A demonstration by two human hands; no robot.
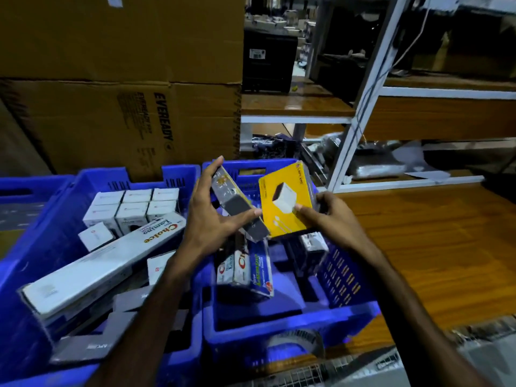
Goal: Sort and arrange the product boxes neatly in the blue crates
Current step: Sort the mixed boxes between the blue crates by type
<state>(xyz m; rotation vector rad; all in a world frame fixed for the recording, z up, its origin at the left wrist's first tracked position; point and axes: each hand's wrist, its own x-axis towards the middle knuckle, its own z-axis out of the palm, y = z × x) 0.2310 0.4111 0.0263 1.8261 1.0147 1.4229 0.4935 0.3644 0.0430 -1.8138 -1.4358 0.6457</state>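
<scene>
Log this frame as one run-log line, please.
left hand: holds grey box | right hand: holds yellow box | both over right blue crate | left blue crate: white boxes in rows

Dim indoor light; motion blur; wide-angle bending at edges.

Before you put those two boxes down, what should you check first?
1. Left hand grips the grey box: ok.
2. Right hand pinches the yellow charger box: ok.
3. Free floor in the right blue crate: ok.
4. Left blue crate tidy: not ok, the long white Choice box lies slanted across it.
5. Small white boxes in neat rows: ok.
6. Which crate each box belongs in: cannot tell.
</scene>
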